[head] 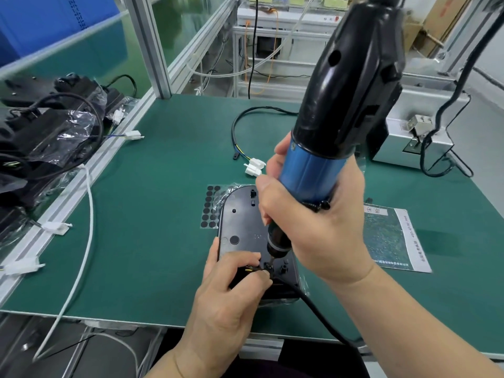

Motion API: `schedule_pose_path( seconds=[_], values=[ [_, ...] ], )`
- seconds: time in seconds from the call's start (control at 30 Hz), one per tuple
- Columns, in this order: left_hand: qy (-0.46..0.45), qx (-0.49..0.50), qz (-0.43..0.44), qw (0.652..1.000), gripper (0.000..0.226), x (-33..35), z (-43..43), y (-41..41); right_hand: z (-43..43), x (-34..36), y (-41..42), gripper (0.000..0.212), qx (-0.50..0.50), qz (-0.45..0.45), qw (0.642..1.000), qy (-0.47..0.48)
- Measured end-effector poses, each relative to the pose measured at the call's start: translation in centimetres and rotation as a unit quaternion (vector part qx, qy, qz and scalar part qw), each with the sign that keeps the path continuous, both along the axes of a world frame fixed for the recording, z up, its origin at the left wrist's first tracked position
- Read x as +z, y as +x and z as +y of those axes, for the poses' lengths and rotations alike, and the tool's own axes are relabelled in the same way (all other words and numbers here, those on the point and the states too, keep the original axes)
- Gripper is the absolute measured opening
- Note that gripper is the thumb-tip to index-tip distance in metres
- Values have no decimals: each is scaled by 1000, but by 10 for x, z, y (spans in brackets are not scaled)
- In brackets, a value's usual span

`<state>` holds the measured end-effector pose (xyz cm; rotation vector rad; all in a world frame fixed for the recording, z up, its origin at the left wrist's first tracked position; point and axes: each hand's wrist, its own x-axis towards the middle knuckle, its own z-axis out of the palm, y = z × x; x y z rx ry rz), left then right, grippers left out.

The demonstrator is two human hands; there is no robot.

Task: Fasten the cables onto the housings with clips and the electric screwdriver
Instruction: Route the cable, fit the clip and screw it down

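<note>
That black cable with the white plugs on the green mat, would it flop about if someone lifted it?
Probably floppy: the black cable lies in a loose curve on the green mat. It looks thin, so likely light. The white plugs at its end would probably dangle and swing.

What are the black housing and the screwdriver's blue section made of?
Black housing: seems moulded plastic, smooth semi-gloss, with soft glare and moulded posts. Electric screwdriver: blue section looks like anodised metal or glossy plastic; its sheen leaves that open.
</note>
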<state>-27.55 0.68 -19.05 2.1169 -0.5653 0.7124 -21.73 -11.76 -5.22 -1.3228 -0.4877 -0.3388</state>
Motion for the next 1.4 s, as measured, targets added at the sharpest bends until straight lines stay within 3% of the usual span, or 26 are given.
schedule_pose_path(
  seconds=[0.1, 0.3, 0.63, 0.73, 0.83, 0.93, 1.07, 1.17, 1.27, 1.33, 1.4],
  values=[
    [6, 10, 0, 1000, 23, -2, 0, 1, -2, -1, 2, 27, 34, 15, 999, 2],
    [16, 14, -1, 1000, 20, -4, 2, 1, -9, -3, 6, 40, 69, 23, 997, 15],
    [30, 22, 4, 999, 28, -4, 1, 0, -7, -7, 10, 29, 96, 51, 993, 33],
    [22, 17, 9, 1000, 17, -1, 1, -2, -7, -6, 10, 30, 118, 43, 992, 22],
    [20, 23, 7, 1000, 19, -2, 1, -1, -10, -4, 9, 37, 124, 26, 992, 5],
    [20, 20, 19, 999, 15, -5, 3, -2, -14, 4, 8, 39, 87, 18, 996, 25],
    [24, 21, 39, 999, 13, -1, 1, -4, -46, 22, 27, 47, -62, 80, 994, 28],
    [15, -1, 22, 1000, 8, 5, 2, -3, -91, 10, 50, 53, -173, 192, 964, -63],
    [-46, -3, 49, 998, 26, 14, 12, -4, -137, -27, 62, 59, -263, 289, 899, -197],
    [-115, 67, 126, 983, 30, 23, 24, -2, -165, -54, 62, 63, -334, 312, 830, -318],
    [-183, 139, 249, 941, 25, 30, 35, 7, -183, -74, 57, 67, -387, 314, 768, -402]
  ],
)
